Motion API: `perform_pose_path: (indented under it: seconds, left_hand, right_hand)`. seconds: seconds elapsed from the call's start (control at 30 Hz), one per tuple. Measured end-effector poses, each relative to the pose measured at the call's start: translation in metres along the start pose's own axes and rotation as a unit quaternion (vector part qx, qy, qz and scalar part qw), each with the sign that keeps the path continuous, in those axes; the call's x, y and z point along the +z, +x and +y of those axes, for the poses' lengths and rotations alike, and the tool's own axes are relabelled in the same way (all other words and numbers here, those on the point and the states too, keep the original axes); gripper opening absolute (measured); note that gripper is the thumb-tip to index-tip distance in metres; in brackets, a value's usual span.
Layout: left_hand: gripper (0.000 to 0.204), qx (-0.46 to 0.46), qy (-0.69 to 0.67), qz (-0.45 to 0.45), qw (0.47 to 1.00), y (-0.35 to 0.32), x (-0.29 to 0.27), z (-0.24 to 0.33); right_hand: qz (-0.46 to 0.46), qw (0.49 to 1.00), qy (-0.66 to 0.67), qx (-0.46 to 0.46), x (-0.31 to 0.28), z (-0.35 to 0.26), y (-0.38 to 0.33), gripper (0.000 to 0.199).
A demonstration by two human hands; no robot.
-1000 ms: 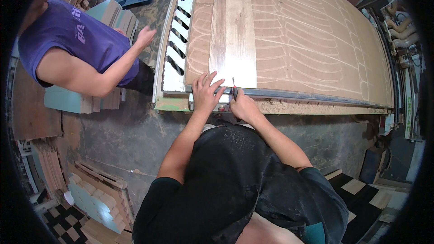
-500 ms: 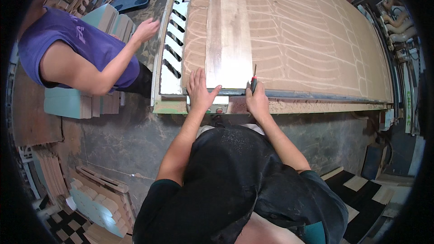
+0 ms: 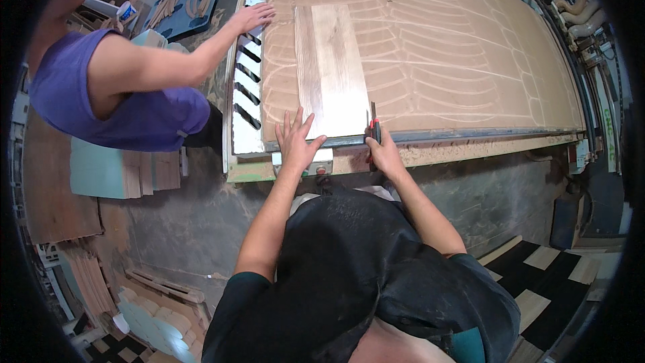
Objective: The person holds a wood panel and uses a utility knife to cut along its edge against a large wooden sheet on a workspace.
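Observation:
A wood-grain board (image 3: 336,67) lies lengthwise on the brown, groove-marked bed of a large table (image 3: 437,67). At its near left corner is my left hand (image 3: 297,144), fingers spread and pointing away from me, the thumb along the near edge. My right hand (image 3: 385,151) is closed around a slim hand tool (image 3: 374,131) with a red and black handle. Two narrow points of the tool stick up beside the board's near right corner; its exact kind I cannot make out.
A co-worker in a purple top (image 3: 134,111) stands at the left, one hand over the slotted white strip (image 3: 247,87). Below the table edge sits a control box (image 3: 316,165). Stacked pale-green panels (image 3: 101,168) and a blue pallet with curved wooden pieces (image 3: 191,10) are at the left.
The co-worker's hand has reached right, over the slotted strip. My left fingers have spread wider. The tool in my right hand now shows two points instead of one.

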State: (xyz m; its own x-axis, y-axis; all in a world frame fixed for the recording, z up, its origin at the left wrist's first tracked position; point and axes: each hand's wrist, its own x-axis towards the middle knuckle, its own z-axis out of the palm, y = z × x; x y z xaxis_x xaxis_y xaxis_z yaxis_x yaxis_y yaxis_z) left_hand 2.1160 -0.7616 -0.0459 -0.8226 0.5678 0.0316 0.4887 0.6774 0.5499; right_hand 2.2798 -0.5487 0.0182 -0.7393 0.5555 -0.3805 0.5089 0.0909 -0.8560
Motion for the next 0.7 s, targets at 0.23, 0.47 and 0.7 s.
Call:
perform_pose_path:
  seconds: [0.23,0.47,0.7]
  left_hand:
    - [0.076,0.034,0.01,0.014,0.999,0.004,0.013,0.004]
    - [0.077,0.022,0.025,-0.011,0.999,0.002,0.008,0.021]
    - [0.088,0.039,0.006,-0.01,0.999,0.001,0.003,0.009]
  right_hand:
    - [0.041,0.998,0.046,0.014,-0.004,0.025,0.005,0.034]
    - [0.06,0.998,0.001,-0.009,-0.011,0.04,0.01,0.041]
    - [0.063,0.998,0.0,-0.011,-0.009,0.038,0.008,0.042]
